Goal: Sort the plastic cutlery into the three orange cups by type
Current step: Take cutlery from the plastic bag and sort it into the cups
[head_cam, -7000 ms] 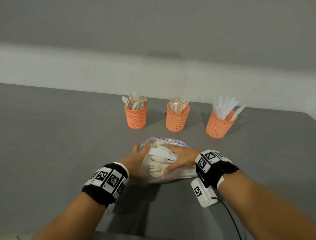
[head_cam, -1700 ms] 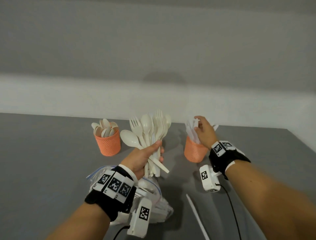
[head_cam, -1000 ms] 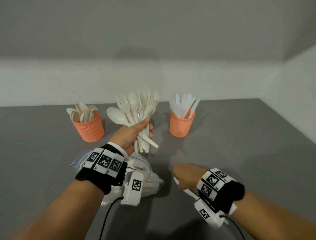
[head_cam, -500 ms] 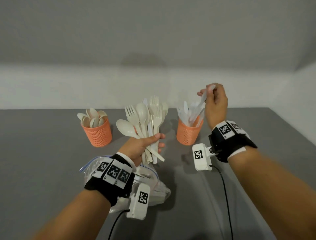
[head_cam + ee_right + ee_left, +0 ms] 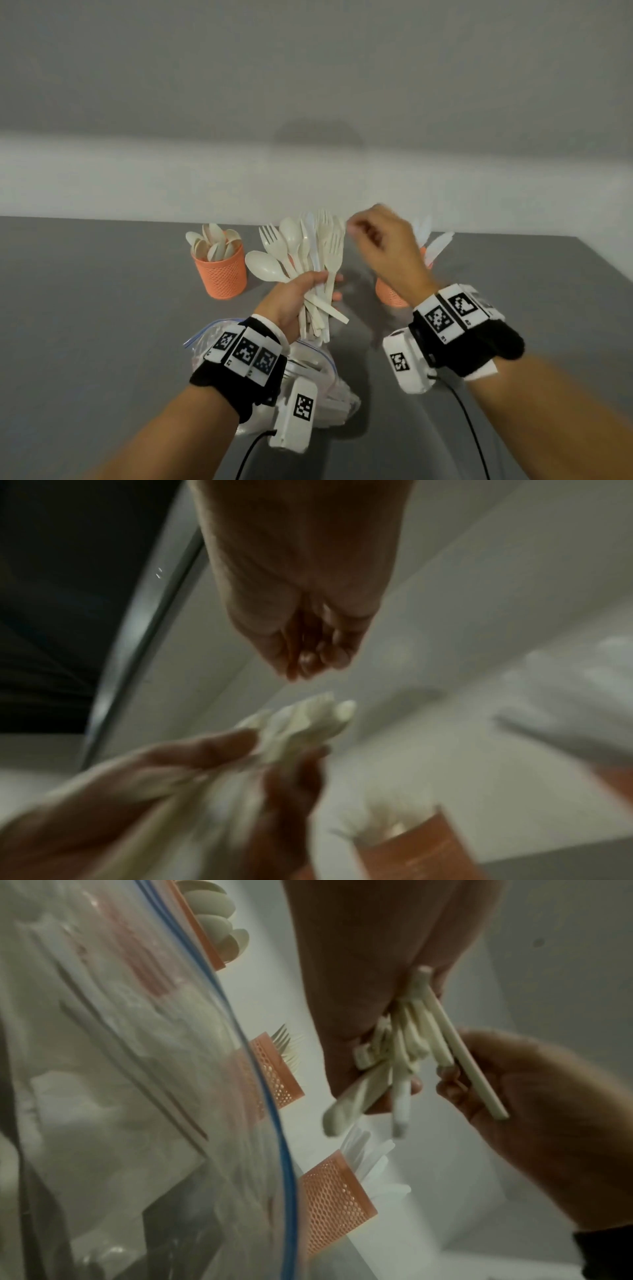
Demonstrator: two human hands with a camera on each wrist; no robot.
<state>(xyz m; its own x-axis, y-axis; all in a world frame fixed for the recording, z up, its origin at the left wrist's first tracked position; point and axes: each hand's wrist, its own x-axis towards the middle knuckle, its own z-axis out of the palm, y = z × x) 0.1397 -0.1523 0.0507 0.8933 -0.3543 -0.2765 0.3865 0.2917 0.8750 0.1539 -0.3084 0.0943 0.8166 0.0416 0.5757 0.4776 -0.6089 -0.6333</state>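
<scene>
My left hand (image 5: 301,298) grips a mixed bundle of cream forks, spoons and a knife (image 5: 308,253) upright above the grey table; the handles (image 5: 404,1047) fan out below the palm. My right hand (image 5: 363,233) hovers just right of the bundle's tops with its fingers (image 5: 308,658) curled together and holding nothing, a little apart from the tips (image 5: 318,712). The spoon cup (image 5: 222,274) stands at the left. The knife cup (image 5: 390,294) is half hidden behind my right hand. The fork cup (image 5: 274,1074) is hidden by the bundle in the head view.
A clear zip bag (image 5: 318,370) with more cutlery lies on the table under my left wrist. The table (image 5: 102,308) ends at a white wall behind the cups, and its right edge (image 5: 603,267) runs close past the knife cup.
Half a second ago my right hand held a white knife above the knife cup. It has since let go of it and moved left and down towards the bundle. My left hand has barely moved.
</scene>
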